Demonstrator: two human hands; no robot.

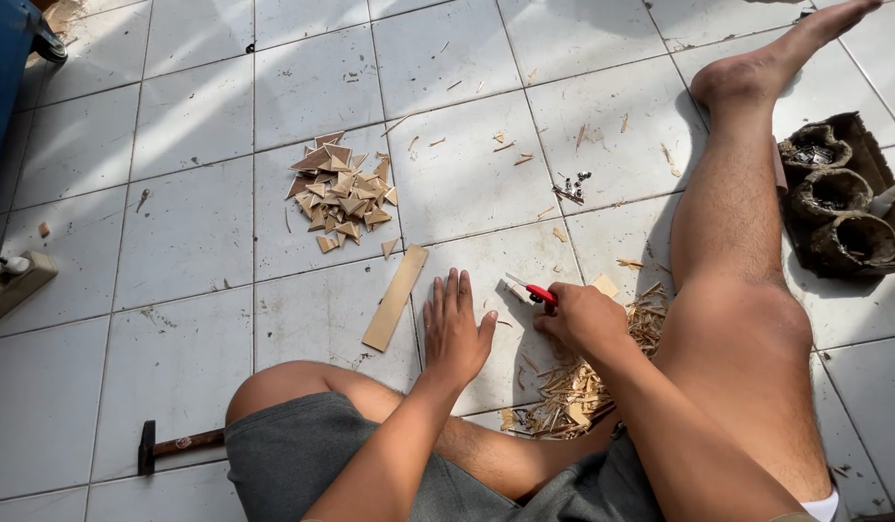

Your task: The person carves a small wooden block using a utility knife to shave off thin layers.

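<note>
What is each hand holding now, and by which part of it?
The right hand holds a red-handled cutting tool by its handle, fingers closed around it. The left hand holds nothing; it lies flat on the tiled floor.

Red-handled cutter (pixel 538 293), blade tip pointing up-left, low over white tile, flat wooden strip (pixel 396 297) lying diagonally nearby

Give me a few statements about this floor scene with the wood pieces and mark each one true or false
1. The right hand grips a red-handled cutting tool. True.
2. The left hand holds the flat wooden strip. False: it lies flat on the white tiled floor, beside the strip.
3. The pile of small triangular wood pieces sits beyond the strip. True.
4. The wooden-handled hammer is in the right hand. False: it lies on the floor by the bent leg.
5. Wood shavings lie under the right forearm. True.
</note>
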